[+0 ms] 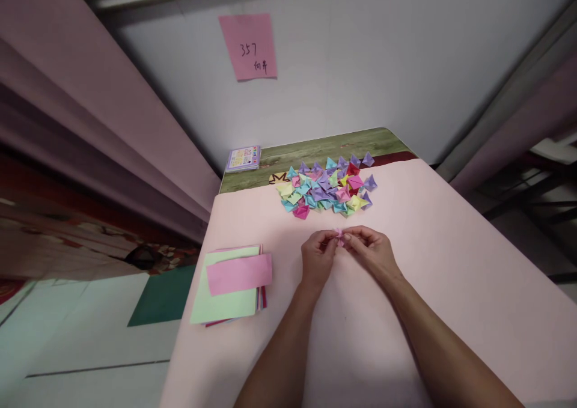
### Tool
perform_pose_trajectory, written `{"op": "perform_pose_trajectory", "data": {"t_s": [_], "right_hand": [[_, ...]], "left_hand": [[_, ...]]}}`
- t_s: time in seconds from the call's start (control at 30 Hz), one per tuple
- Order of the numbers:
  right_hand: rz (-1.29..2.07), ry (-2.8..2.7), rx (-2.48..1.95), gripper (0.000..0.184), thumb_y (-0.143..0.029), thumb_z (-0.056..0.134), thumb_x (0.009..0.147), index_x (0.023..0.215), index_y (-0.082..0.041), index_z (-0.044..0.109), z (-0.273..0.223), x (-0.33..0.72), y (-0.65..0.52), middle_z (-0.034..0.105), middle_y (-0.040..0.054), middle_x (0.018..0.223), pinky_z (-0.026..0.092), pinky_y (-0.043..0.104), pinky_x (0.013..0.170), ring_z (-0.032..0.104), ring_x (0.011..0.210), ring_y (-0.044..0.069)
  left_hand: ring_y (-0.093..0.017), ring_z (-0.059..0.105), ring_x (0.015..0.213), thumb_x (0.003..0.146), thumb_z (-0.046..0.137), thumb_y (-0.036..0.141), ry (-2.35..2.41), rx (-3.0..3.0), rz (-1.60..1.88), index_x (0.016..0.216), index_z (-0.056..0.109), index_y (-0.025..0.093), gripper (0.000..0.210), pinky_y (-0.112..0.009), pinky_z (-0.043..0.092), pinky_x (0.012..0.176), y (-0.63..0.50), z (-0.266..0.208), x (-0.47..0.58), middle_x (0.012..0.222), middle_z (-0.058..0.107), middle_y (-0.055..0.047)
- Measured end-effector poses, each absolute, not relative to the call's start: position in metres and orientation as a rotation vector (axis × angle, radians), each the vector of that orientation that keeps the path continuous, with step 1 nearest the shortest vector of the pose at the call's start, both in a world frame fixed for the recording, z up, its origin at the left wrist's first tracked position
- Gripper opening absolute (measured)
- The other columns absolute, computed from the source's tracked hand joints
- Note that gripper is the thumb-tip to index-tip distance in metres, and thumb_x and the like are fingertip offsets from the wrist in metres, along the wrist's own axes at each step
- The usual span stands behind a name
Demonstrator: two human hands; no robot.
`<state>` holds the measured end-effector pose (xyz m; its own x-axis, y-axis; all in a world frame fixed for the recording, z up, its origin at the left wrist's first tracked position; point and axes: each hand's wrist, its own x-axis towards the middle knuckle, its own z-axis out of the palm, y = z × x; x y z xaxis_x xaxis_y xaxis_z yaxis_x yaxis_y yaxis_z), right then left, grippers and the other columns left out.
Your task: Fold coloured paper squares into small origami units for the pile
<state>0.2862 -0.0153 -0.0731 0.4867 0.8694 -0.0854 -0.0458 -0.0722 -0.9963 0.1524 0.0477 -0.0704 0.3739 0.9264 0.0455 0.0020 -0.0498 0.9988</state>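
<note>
Between my two hands is a small pink folded paper piece [339,236], pinched at its left side by my left hand [318,256] and at its right by my right hand [372,252]. The fingers of both hands are closed on it and cover most of its shape. Just beyond them lies a pile of folded paper pieces [322,185] in purple, blue, yellow, green, pink and red. To the left of my hands rests a stack of coloured paper [229,300], light green on top, with a pink paper strip [240,274] lying across it.
A pale pink cover lies over the table [451,264]; its far end shows green wood grain. A small printed booklet [243,158] sits at the far left corner. On the wall hangs a pink sheet [249,47] with handwriting. Curtains [135,95] flank the left side.
</note>
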Motion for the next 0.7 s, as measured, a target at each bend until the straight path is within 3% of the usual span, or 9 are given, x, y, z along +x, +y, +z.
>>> {"op": "perform_pose_trajectory", "data": {"t_s": [0.27,0.7], "right_hand": [[0.776,-0.854,-1.483,0.032,-0.045,0.076,0.075,0.09,-0.017,0.075,-0.0727,0.2849,-0.015,0.075,0.007,0.079,0.054,0.028,0.063,0.068,0.068,0.019],[0.715,-0.852,-1.5,0.031,-0.043,0.078,0.073,0.089,-0.017,0.075,-0.0696,0.2829,-0.0153,0.074,0.0065,0.078,0.055,0.029,0.065,0.067,0.068,0.019]], "left_hand": [[-0.014,0.062,0.067,0.072,0.078,0.037,0.95,1.382,0.929,0.088,0.072,0.017,0.027,-0.026,0.052,0.065,0.048,-0.0689,0.1553,0.079,0.07,-0.004],[-0.013,0.061,0.07,0.075,0.075,0.036,0.892,1.282,0.915,0.085,0.069,0.015,0.024,-0.024,0.05,0.068,0.0515,-0.0718,0.1531,0.08,0.069,-0.004]]}}
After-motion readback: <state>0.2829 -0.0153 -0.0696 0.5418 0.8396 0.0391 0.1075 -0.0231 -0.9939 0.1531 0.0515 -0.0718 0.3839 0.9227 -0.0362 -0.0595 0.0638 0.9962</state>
